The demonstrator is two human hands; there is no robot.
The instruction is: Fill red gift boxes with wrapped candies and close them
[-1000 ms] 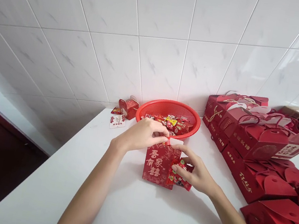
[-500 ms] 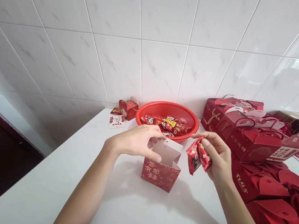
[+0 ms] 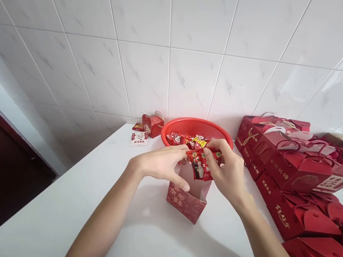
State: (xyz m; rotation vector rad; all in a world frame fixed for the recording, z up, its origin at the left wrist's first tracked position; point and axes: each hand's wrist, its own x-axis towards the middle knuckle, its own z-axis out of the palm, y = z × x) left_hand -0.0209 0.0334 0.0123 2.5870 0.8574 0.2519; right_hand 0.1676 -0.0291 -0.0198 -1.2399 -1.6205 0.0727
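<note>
we're pinching candy (image 3: 199, 166) in our right hand (image 3: 229, 173) over the bag (image 3: 186, 207), left hand (image 3: 162, 162) spread wide at its mouth; a snagged wrapper could tip it!

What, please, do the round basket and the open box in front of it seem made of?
The basket is probably red plastic, slightly glossy: smooth rim, regular perforations. The open box looks like thin printed card, fairly matte, with crisp folded edges and a pale inside.
</note>
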